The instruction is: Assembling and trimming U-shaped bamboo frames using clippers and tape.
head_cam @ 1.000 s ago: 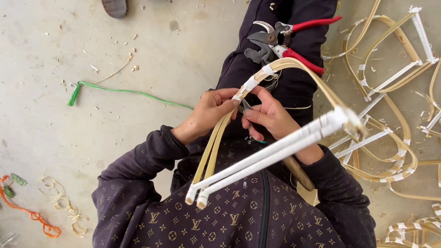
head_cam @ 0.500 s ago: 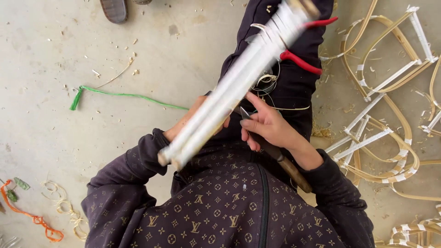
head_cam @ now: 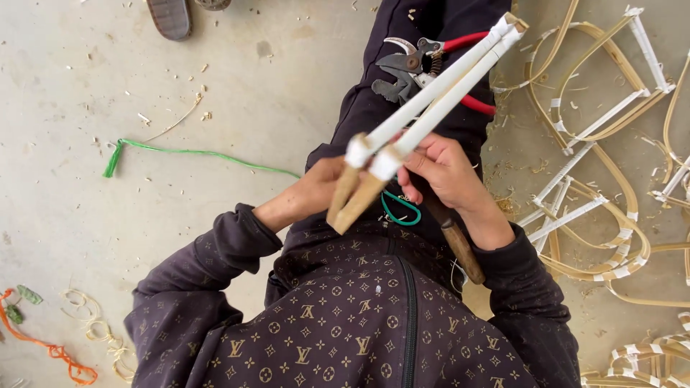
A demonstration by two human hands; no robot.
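A: Left hand point(head_cam: 316, 192) fingers? Can't see, the frame point(head_cam: 424, 108) covers them.
B: Right hand point(head_cam: 447, 172): palm side hidden. Knife point(head_cam: 460, 248) blade gone under it, only handle shows.
A: Shoe point(head_cam: 169, 16), far above left hand, cut off by top edge.

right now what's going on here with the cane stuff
A person seated on the floor holds a bent cane frame over the lap with both hands. The left hand grips near the two bare cut ends, and the right hand holds it just beside, at the white-wrapped part. A wooden-handled tool lies under the right wrist; whether that hand grips it is unclear. Red-handled pruners rest on the leg. More wrapped frames lie on the floor to the right.
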